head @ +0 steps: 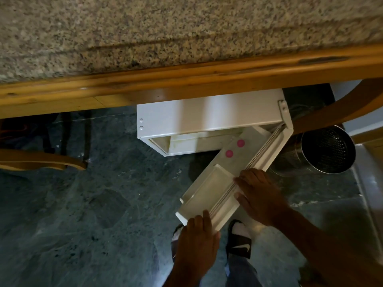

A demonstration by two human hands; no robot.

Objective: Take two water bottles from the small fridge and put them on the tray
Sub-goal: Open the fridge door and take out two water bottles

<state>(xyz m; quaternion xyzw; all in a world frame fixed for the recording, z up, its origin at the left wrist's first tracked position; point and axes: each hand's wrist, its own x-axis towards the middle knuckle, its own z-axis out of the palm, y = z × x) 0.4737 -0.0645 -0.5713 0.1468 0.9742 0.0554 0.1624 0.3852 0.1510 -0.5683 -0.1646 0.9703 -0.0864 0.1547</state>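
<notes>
Fridge (207, 117) white, door (238, 175) ajar, pink-capped bottles (235, 149) inside.

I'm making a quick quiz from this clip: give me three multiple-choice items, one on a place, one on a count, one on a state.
1. Where is the small white fridge?
A. on the granite counter
B. under the wood-edged granite counter
C. inside the metal bin

2. How many pink round caps show in the white fridge door shelf?
A. two
B. four
C. none

3. The fridge door is:
A. shut
B. removed
C. swung open

Answers:
1 B, its top sits below the counter edge.
2 A, two pink discs side by side.
3 C, the left hand and right hand rest on its angled-out top edge.
</notes>
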